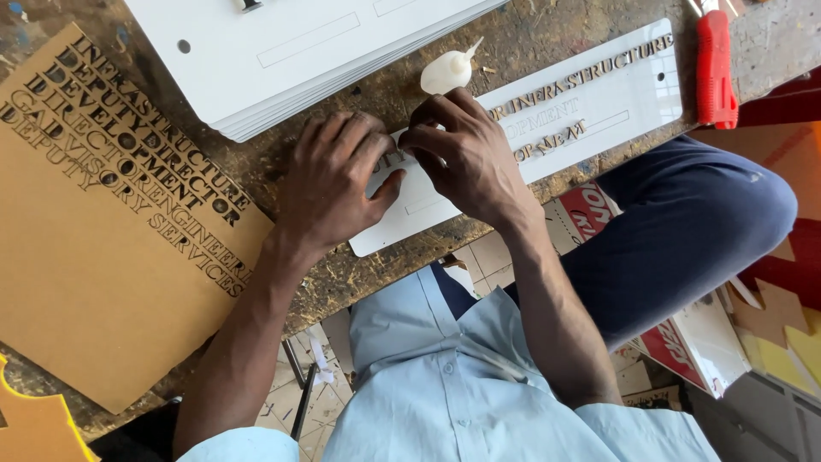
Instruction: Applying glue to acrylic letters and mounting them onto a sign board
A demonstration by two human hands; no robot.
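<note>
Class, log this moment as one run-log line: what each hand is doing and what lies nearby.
left hand: flat on white sign | right hand: pinching at sign face | nearby: glue bottle, red knife, brown sheet

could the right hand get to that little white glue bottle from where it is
Probably yes. The right hand rests on the white sign plate, and the small white glue bottle lies on the worn bench just beyond its knuckles, with nothing between them. The left hand sits off to the side.
</note>
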